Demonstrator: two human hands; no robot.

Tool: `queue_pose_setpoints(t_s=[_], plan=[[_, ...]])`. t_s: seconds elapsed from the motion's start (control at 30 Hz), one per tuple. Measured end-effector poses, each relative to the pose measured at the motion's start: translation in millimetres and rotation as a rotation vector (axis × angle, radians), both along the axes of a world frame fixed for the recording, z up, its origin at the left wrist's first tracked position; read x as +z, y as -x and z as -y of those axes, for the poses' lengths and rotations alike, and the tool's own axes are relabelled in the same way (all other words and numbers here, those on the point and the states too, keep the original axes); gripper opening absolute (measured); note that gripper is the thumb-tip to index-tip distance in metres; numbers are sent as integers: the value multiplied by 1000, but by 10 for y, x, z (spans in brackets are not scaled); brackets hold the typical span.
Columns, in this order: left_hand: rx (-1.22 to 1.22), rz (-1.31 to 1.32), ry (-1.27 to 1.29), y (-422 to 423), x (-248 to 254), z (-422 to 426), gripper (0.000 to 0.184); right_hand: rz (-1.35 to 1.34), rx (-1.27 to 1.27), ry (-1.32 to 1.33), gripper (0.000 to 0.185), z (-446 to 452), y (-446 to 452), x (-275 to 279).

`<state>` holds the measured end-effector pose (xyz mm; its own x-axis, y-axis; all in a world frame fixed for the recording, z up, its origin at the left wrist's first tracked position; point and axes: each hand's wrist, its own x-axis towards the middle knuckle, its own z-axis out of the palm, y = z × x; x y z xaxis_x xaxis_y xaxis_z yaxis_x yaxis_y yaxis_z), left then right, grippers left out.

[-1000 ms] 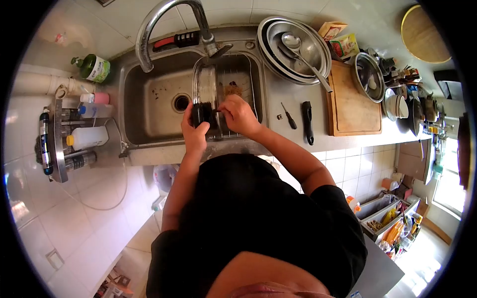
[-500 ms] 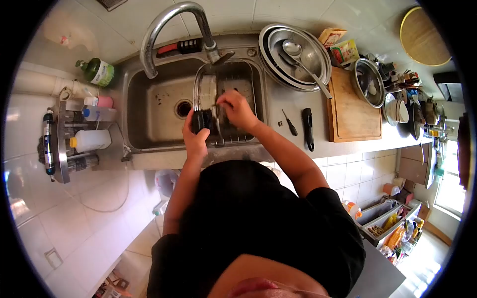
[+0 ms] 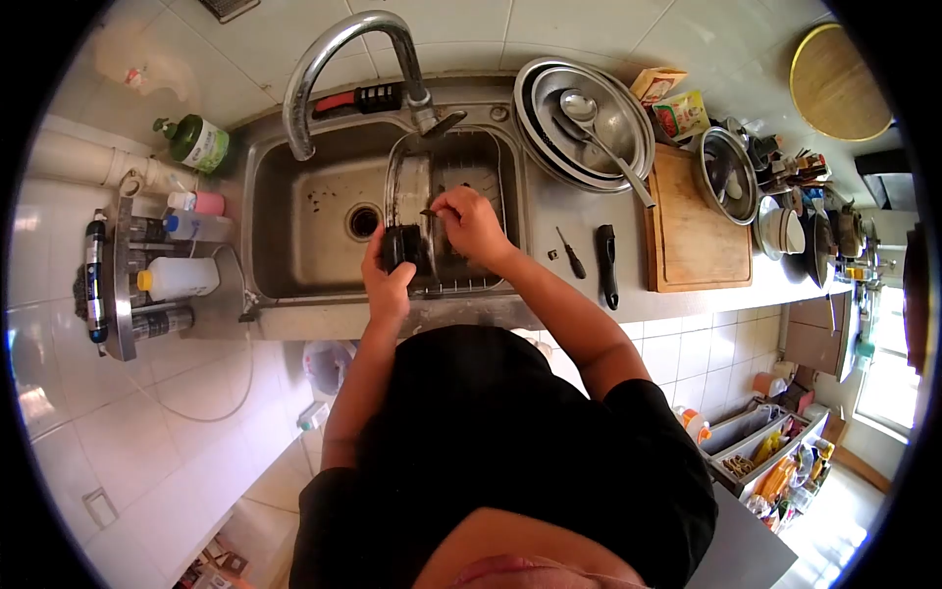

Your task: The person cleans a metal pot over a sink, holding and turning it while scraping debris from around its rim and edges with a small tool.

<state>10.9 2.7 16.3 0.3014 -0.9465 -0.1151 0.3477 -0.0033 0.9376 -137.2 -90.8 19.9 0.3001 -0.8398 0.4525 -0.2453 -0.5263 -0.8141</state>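
Over the sink [image 3: 314,250], my left hand [image 3: 390,280] is closed around the black fitting [image 3: 401,245] of a shiny metal vessel [image 3: 414,182], which looks like a pan held on its side. My right hand [image 3: 471,224] is pinched close to the vessel's near side. A small dark bit shows at its fingertips, too small to name. Behind the vessel, a wire rack [image 3: 496,182] hangs in the right part of the sink. On the counter to the right lie a small screwdriver [image 3: 571,253], a tiny dark metal piece [image 3: 552,254] and a loose black handle [image 3: 608,265].
A chrome faucet [image 3: 348,25] arches over the sink. Nested metal bowls [image 3: 535,133] with a ladle [image 3: 613,147] stand at the right, beside a wooden cutting board [image 3: 687,245]. A rack with bottles [image 3: 182,279] and a green pump bottle [image 3: 199,144] are at the left.
The view has tilted slightly, so the counter and sink sit a little lower. My right fingers have shifted slightly beside the vessel; a small dark bit now shows at their tips. My left grip stays.
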Motion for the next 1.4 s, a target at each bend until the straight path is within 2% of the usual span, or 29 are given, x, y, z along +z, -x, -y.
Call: queue_pose_setpoints(t_s=[0.13,0.27,0.4,0.5,0.6,0.7,0.83,0.93,1.03,1.23,1.4], plan=[[21,-11,23,-27,-13,14,70,-20,113,-75,8,-167,7,-37],[5,-19,-7,-41,-51,-19,71,-6,7,32,10,-6,-60,8],[16,-11,-6,-43,-25,-9,70,-9,111,-111,8,-138,-33,-29],[20,-27,27,-35,-60,-19,70,-6,39,22,8,-31,-48,14],[10,-25,20,-42,-78,-20,69,29,-1,-13,10,47,-91,-30],[66,-15,38,-60,-60,-13,69,32,126,-138,9,-165,-54,-127],[70,-50,-23,-55,-35,-55,69,69,9,27,8,29,-144,-72],[70,-45,-15,-62,-3,-29,69,99,24,-42,10,69,-175,-117],[108,-59,14,-79,-15,-24,69,21,144,-82,9,-161,-122,-268],[117,-49,12,-70,-17,-60,68,98,-14,-10,7,-1,-261,-158],[128,-104,34,-98,-26,-46,68,71,93,16,6,-187,-194,-256]])
